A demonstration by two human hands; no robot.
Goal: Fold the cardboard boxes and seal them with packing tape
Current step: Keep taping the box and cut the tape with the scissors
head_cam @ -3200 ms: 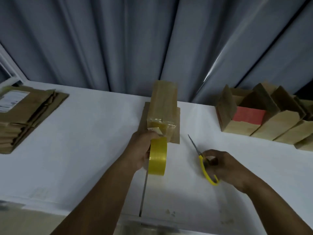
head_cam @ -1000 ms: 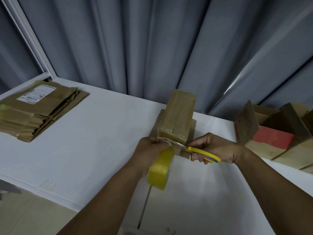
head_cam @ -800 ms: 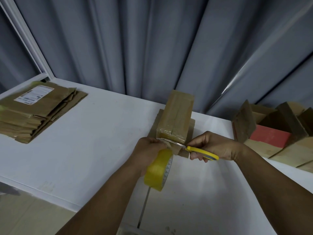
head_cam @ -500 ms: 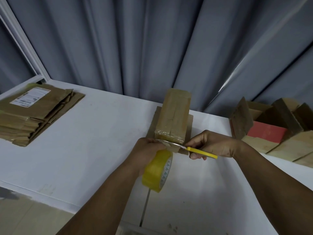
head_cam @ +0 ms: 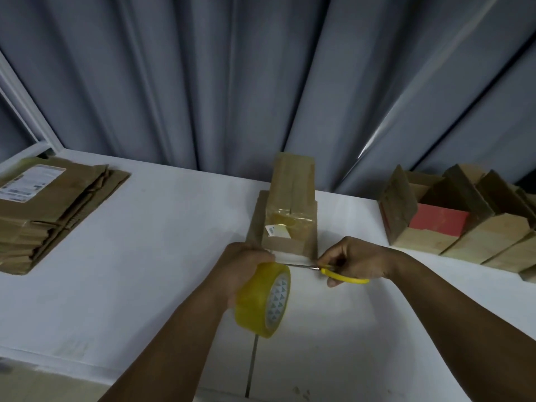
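Box (head_cam: 293, 198) looks taped, strip at the cut: left hand (head_cam: 246, 268) grips roll (head_cam: 262, 300), right hand (head_cam: 353, 262) grips scissors (head_cam: 342, 275); flat stack (head_cam: 49, 210) not yet folded.

I'm at a packing station: flattened cartons (head_cam: 52, 216) stacked at my white table's (head_cam: 145, 256) left edge, made-up boxes (head_cam: 464, 227) along the right edge, grey curtain (head_cam: 232, 82) behind.

On the tabletop (head_cam: 159, 256): one taped box (head_cam: 293, 204), far edge, centre; one tape roll (head_cam: 262, 298); one pair of scissors (head_cam: 339, 275); one stack of flattened boxes (head_cam: 58, 210), left edge, number indistinct; open boxes (head_cam: 435, 227), right edge, at least three; two hands, left hand (head_cam: 243, 265) and right hand (head_cam: 356, 259).
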